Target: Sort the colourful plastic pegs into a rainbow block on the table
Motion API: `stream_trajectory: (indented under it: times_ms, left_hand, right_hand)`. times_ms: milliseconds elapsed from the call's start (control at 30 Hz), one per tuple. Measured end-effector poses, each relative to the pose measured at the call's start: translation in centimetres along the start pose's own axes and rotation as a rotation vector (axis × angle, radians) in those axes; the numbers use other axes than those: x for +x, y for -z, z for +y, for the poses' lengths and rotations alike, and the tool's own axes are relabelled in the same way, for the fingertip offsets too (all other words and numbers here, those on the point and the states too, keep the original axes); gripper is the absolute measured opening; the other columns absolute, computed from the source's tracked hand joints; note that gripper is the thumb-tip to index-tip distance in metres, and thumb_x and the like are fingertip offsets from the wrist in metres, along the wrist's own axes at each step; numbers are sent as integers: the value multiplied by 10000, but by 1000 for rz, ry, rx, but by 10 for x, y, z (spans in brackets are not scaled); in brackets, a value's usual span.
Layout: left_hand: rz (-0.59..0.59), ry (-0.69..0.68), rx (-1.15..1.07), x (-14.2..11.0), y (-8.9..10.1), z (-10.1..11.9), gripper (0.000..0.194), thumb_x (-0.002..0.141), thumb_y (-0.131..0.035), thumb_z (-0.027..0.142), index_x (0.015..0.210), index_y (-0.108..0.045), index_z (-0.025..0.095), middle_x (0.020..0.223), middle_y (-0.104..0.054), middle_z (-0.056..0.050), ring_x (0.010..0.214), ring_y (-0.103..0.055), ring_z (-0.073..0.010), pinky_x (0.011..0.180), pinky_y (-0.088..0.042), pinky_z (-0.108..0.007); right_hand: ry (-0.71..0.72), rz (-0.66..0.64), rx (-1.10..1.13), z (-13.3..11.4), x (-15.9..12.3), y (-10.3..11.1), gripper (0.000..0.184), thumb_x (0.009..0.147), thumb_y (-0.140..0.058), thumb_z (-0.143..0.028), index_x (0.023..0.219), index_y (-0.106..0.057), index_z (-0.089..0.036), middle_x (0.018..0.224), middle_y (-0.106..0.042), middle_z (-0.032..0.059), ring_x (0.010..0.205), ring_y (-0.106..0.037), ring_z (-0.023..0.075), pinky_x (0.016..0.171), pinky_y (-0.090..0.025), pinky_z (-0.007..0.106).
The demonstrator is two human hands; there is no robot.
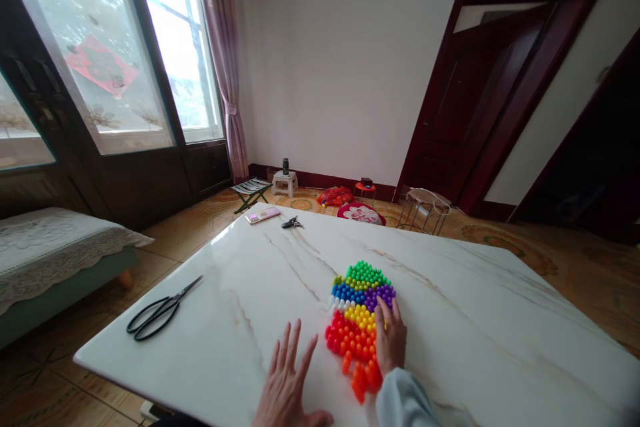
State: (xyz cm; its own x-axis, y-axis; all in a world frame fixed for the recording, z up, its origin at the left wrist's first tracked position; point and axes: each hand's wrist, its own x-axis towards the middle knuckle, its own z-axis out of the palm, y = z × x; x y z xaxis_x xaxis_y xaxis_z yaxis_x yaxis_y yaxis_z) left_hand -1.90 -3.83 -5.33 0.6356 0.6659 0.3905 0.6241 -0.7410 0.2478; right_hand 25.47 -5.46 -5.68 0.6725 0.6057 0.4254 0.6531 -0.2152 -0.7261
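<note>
A patch of round, glossy beads (353, 333) lies on the white marble-patterned table (240, 320), grouped by colour. Green is at the far end, then olive, blue and purple, white and yellow, with red and orange nearest me. Whether the beads are strung together I cannot tell. My right hand (391, 340) rests along the patch's right edge, fingertips at the purple and yellow beads, fingers stretched out and a little apart. Left of the beads, my left hand (287, 380) is spread open over the table and holds nothing.
Black-handled scissors (160, 312) lie at the table's left. Toward the far edge are a phone (263, 215) and a small dark tool (292, 222). Beyond the table stand a folding stool (251, 188), a white stool (285, 181) and a round stool (427, 203). A cloth-covered seat (55, 247) is at left.
</note>
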Motion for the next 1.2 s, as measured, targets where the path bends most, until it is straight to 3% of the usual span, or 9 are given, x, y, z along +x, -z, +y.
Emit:
stream_trajectory:
  times_ms: [167,300,400,500,633,700,800,1033,1200]
  left_hand:
    - [19,35,-27,1,1,3,1121,631,-636,713,1508,-107,258,1576,-20,-112,1423,-82,-397,1105,-256,-556]
    - [35,94,-60,1,1,6,1040,694,-641,608,1508,-97,257,1579,-25,-104,1426,-64,-393,1086,-295,-552]
    - [74,152,-89,1,2,8,1025,726,-641,545,1509,-44,259,1582,8,-97,1430,-32,-382,1076,-318,-544]
    - [98,160,-108,1,4,10,1071,695,-680,534,1508,-46,246,1578,71,-94,1430,-12,-384,1086,-317,-533]
    - [117,155,-104,2,7,12,1048,688,-704,430,1506,-81,226,1581,38,-106,1427,-34,-392,1080,-324,-546]
    - [139,151,-96,3,7,12,1037,686,-706,411,1505,-98,224,1581,9,-110,1425,-61,-395,1070,-337,-552]
    - [173,135,-94,5,6,11,1069,655,-727,416,1505,-106,233,1581,21,-106,1420,-99,-403,1057,-362,-548]
    - [191,133,-108,6,2,7,1068,664,-732,421,1506,-102,231,1580,7,-107,1418,-100,-408,1042,-387,-554]
    - [196,186,-149,5,4,10,893,786,-638,287,1502,-107,226,1581,22,-113,1431,-45,-365,1067,-362,-545]
  right_hand:
    - [-20,23,2,-52,-19,-48,686,922,-202,-626,1223,-592,-150,1474,-281,179,1345,-252,402,1025,-270,589]
    - [-62,-177,87,-89,-26,-73,831,888,-194,-697,1303,-518,-54,1514,-177,186,1396,-114,382,1110,-199,519]
    - [102,-434,196,-103,-27,-68,685,931,-233,-630,1319,-528,-148,1483,-316,116,1376,-252,295,1113,-245,444]
    - [322,-417,178,-86,-6,-43,526,951,-312,-559,1174,-643,-216,1399,-460,75,1321,-355,262,1122,-209,454]
    - [64,-7,48,-26,66,-6,693,907,-225,-628,1126,-651,-127,1338,-506,150,1292,-379,268,1111,-235,438]
    - [-108,-73,10,1,102,3,781,879,-167,-663,1181,-613,-97,1315,-522,178,1290,-387,275,1097,-259,429]
    - [-174,-187,37,14,130,-6,790,827,-225,-722,1195,-611,-138,1235,-593,146,1192,-497,283,1044,-338,435]
    - [-67,-361,217,-51,85,-81,822,829,-232,-758,1202,-608,-129,1292,-562,122,1226,-476,240,1062,-334,345]
    - [-101,-363,451,-67,47,-84,771,882,-236,-700,1366,-453,-140,1396,-464,111,1283,-424,228,1072,-336,353]
